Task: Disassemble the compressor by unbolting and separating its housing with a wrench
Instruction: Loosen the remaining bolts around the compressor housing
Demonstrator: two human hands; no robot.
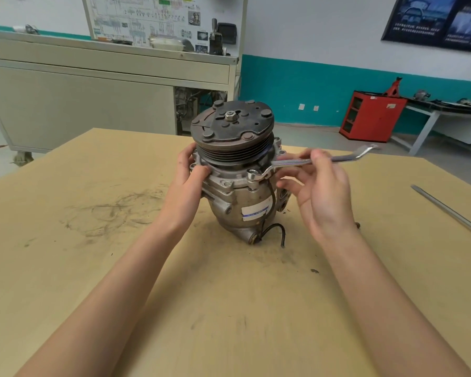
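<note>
step: unbolting flange bolt | compressor (238, 183) upright on table (93, 268), left hand (186, 176) fingers clasping its flange | right hand (320, 183) fingers pinching wrench (310, 161) shank, ring end seated beyond fingertips | next: likely firm sweep, body braced

Glossy metal wrench (321, 160); dull cast-metal compressor (237, 170); matt, smudged wooden table (93, 268)

White-and-teal wall (310, 77) behind grey cabinet (93, 104), red cabinet (370, 115), tan table (65, 240).
</note>
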